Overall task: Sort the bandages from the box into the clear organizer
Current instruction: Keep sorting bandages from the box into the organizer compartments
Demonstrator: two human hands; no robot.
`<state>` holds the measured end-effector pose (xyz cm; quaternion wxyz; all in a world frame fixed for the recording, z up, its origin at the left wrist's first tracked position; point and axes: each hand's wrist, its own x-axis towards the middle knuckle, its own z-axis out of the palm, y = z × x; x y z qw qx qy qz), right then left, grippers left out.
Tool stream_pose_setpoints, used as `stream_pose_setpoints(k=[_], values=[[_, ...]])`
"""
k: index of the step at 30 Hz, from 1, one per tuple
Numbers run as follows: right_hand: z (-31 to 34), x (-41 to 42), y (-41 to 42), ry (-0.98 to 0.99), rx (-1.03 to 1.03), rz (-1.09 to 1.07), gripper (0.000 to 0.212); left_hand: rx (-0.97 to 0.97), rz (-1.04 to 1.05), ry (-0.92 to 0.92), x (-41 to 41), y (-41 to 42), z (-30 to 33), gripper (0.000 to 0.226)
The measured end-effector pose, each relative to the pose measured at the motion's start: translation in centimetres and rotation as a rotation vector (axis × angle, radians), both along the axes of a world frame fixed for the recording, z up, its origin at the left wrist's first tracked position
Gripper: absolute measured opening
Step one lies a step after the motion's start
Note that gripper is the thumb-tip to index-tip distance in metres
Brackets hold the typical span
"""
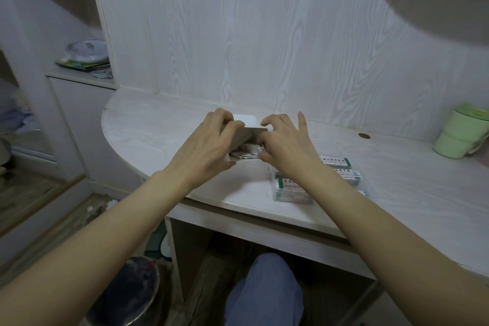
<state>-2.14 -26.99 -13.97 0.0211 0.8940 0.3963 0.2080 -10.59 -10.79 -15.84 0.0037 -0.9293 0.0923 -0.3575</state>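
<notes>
A small cardboard box [247,132] with its flap [244,118] up sits mid-desk, and my left hand [209,144] grips its left side. Wrapped bandages [242,154] show in the box's open mouth. My right hand [284,144] has thumb and fingertips pinched on the bandages at the box opening, with the little finger raised. The clear organizer [291,190] lies to the right under my right forearm, with white and green bandage packs [341,164] stacked in its compartments. Part of the organizer is hidden by my arm.
A green cup [461,135] stands at the desk's far right. The curved desk edge [238,204] runs close in front of me. A round bin [127,291] stands on the floor lower left, and my knee [267,286] is under the desk. Shelves with a plate are at left.
</notes>
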Motion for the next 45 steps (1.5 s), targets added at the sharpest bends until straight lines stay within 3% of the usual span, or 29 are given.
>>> stream_pose_setpoints(k=[19, 24, 35, 45], values=[[1.1, 0.1, 0.8, 0.182, 0.496, 0.105, 0.01, -0.038, 0.108, 0.09, -0.2, 0.7, -0.3, 0.073], [1.6, 0.3, 0.7, 0.237, 0.459, 0.062, 0.013, -0.043, 0.112, 0.102, 0.0, 0.7, -0.5, 0.07], [-0.1, -0.5, 0.5, -0.103, 0.268, 0.126, 0.012, -0.12, 0.121, 0.09, 0.3, 0.7, -1.2, 0.067], [-1.4, -0.2, 0.2, 0.088, 0.373, 0.141, 0.006, -0.115, 0.118, 0.074, 0.8, 0.6, -1.5, 0.066]])
